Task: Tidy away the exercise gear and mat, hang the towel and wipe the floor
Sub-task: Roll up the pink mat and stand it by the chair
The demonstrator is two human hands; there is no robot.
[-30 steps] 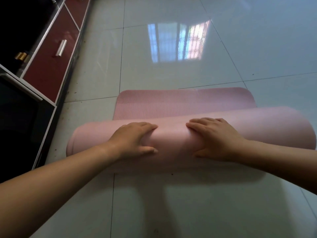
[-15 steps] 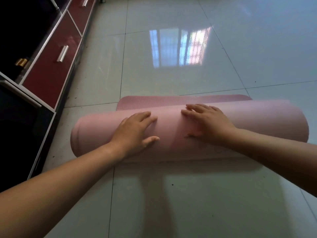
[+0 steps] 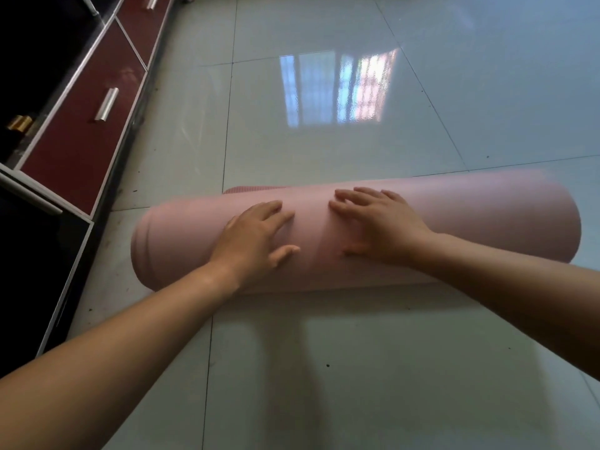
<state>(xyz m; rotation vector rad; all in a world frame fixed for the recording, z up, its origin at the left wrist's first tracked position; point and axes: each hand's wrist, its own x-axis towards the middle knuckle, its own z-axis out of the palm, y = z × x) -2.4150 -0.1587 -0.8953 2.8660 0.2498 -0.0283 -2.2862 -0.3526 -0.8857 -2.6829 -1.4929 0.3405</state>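
Nearly rolled, mat (image 3: 487, 222) on the floor (image 3: 324, 368), tail sliver showing.
My left hand (image 3: 256, 237), right hand (image 3: 380, 225) flat on it, grip wide, holding nothing; uneven push could skew or unwind it.

Mat (image 3: 470, 219): plain pale pink outside; unrolled edge (image 3: 253, 189) darker pink, finely ribbed. Floor (image 3: 357, 368): glossy pale grey-green tiles, thin dark grout lines, a few black specks. Reflection (image 3: 337, 89) on it: white, blue and pink vertical panes. Drawers (image 3: 74, 138): dark red fronts, white frames. Handles (image 3: 106, 104): silver. Cylinder (image 3: 18, 123): gold. Panel (image 3: 32, 271): black.
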